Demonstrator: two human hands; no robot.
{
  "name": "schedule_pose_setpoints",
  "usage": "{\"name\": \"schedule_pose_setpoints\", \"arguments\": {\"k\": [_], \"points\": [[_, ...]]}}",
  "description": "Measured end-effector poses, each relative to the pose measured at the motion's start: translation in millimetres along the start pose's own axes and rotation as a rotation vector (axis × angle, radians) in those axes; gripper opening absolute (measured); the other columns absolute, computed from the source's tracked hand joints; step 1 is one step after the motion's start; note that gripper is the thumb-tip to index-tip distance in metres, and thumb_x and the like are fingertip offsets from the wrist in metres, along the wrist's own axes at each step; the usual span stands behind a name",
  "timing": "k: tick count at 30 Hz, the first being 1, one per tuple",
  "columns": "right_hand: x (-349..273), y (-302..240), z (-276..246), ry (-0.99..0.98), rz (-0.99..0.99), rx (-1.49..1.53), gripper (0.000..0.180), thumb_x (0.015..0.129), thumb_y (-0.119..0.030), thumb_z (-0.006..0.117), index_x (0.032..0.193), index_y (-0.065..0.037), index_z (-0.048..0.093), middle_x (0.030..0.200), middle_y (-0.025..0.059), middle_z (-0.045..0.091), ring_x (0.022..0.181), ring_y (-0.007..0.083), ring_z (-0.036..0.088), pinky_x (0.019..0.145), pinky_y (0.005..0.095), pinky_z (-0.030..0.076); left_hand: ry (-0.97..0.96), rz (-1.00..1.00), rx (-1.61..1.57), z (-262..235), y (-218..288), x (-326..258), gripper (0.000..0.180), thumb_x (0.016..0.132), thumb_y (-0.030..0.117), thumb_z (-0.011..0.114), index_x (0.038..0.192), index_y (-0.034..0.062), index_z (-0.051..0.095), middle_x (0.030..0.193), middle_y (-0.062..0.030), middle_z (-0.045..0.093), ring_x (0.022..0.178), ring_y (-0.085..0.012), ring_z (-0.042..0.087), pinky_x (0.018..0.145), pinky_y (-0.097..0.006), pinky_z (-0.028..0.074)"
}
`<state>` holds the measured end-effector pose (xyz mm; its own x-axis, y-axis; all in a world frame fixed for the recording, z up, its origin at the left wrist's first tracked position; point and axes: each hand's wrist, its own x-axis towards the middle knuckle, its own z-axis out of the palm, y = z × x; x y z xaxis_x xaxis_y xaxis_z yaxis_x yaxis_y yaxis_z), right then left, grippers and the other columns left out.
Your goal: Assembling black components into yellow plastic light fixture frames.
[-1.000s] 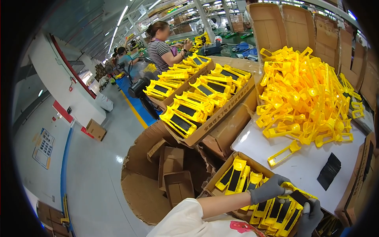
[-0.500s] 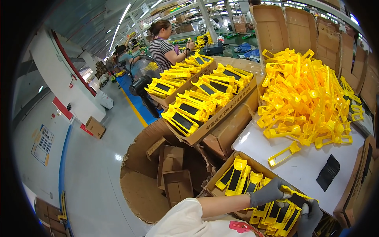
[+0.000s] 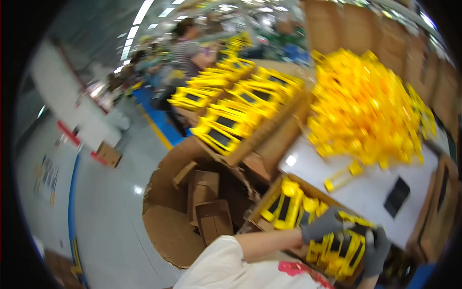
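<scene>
At lower right of the frame, both gloved hands gripped yellow parts point(image 3: 342, 243) in a cardboard box point(image 3: 263, 202): left hand point(image 3: 323, 224) above-left, right hand point(image 3: 375, 250) right. Beyond lay a white table point(image 3: 370, 190) in a blurred factory hall.

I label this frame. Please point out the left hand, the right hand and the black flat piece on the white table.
left hand point(image 3: 323, 224), head view, back of grey glove.
right hand point(image 3: 377, 250), head view, back of grey glove.
black flat piece point(image 3: 397, 196), head view, its middle.

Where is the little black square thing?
The black square lies flat on the white table at the right of the head view, below the yellow pile and above the gloved right hand.
</scene>
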<state>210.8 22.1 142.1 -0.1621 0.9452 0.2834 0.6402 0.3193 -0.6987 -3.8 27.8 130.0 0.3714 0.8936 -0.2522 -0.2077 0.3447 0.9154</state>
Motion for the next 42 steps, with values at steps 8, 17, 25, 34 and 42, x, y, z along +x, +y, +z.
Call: {"name": "schedule_pose_setpoints", "arguments": {"k": [8, 17, 25, 34, 42], "points": [[9.6, -28.5, -6.4, -0.054, 0.051, -0.046, 0.012, 0.083, -0.015, 0.067, 0.092, -0.006, 0.066, 0.071, 0.0162, 0.064, 0.064, 0.0304, 0.066, 0.057, 0.0331, 0.049, -0.164, -0.188, -0.285, -28.4, 29.8, -15.6, 0.039, 0.093, 0.015, 0.056, 0.127, -0.0047, 0.051, 0.113, -0.0151, 0.063, 0.093, -0.0218, 0.068, 0.074, -0.028, 0.057], [0.3, -34.9, -18.3, -0.035, 0.057, -0.066, 0.011, 0.083, -0.014, 0.067, 0.091, -0.006, 0.067, 0.068, 0.0162, 0.063, 0.059, 0.0307, 0.064, 0.054, 0.0323, 0.049, -0.126, -0.169, -0.163, -18.9, 25.5, -13.6, 0.037, 0.092, 0.013, 0.054, 0.123, -0.0081, 0.053, 0.103, -0.0185, 0.066, 0.082, -0.0212, 0.070, 0.063, -0.024, 0.056], [1.2, -37.0, -20.0, -0.114, 0.044, -0.204, 0.012, 0.084, -0.018, 0.068, 0.090, -0.008, 0.067, 0.066, 0.0154, 0.062, 0.057, 0.0303, 0.063, 0.052, 0.0333, 0.048, -0.109, -0.173, -0.222, -22.5, 15.9, -13.7, 0.035, 0.091, 0.006, 0.054, 0.124, -0.0065, 0.054, 0.107, -0.0189, 0.063, 0.082, -0.0235, 0.070, 0.059, -0.028, 0.059], [3.7, -30.4, -14.5, -0.154, 0.083, -0.210, 0.013, 0.085, -0.019, 0.068, 0.091, -0.009, 0.066, 0.068, 0.0149, 0.063, 0.058, 0.0302, 0.063, 0.052, 0.0337, 0.048, -0.107, -0.129, -0.192, -19.4, 10.7, -8.9, 0.035, 0.093, 0.003, 0.049, 0.126, -0.0043, 0.054, 0.108, -0.0187, 0.063, 0.085, -0.0267, 0.070, 0.060, -0.027, 0.058], [-1.2, -25.4, -13.2, -0.110, 0.104, -0.136, 0.013, 0.085, -0.019, 0.067, 0.090, -0.007, 0.066, 0.069, 0.0152, 0.063, 0.059, 0.0301, 0.064, 0.053, 0.0327, 0.049, -0.002, -0.110, -0.126, -16.1, 11.1, -8.0, 0.035, 0.092, 0.008, 0.055, 0.125, -0.0034, 0.056, 0.107, -0.0152, 0.065, 0.085, -0.0222, 0.069, 0.066, -0.027, 0.057]]}}
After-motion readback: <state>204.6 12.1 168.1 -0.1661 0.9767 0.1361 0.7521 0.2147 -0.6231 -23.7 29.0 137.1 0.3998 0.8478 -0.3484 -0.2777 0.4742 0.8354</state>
